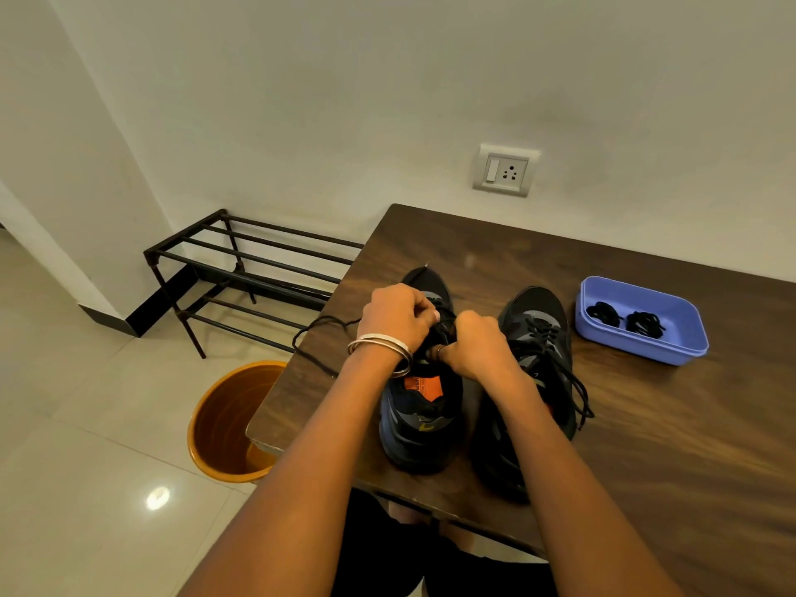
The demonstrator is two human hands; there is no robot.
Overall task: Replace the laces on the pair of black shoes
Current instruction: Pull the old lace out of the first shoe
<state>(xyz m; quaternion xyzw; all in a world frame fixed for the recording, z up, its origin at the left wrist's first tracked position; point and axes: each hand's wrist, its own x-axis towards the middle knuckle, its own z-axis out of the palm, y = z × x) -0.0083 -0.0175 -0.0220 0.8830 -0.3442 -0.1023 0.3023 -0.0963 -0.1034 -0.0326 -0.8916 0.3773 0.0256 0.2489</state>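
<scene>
At the bottom of the frame two bare forearms reach up and inward over the near edge of the dark wooden desk [646, 445]. They meet at the centre, above the left shoe [420, 407] of the pair, which stands with its heel toward the viewer and an orange label showing inside its opening. The left hand [394, 316], with thin bangles [381, 349] on its wrist, has its fingers [424, 310] curled and pinching the black lace [321, 338] at the shoe's eyelets. The right hand [476, 344] is clenched on the upper part of the same shoe, just beside the left hand — exactly what its fingers grasp is hidden behind the knuckles. A loose length of the lace trails from the hands toward the left of the frame and loops over the desk's edge.

Just right of centre stands the right shoe [538, 338], laced, its ends lying loose on the desk beside it. Farther right sits a lilac plastic tray [685, 333] holding two bundles of black laces [626, 318].

At lower left, on the tiled floor beside the desk, stands an orange bin [224, 424]. Beyond it, at middle left, a black metal shoe rack [241, 269] stands against the white wall, and a wall socket [504, 170] is mounted above the desk's far edge.
</scene>
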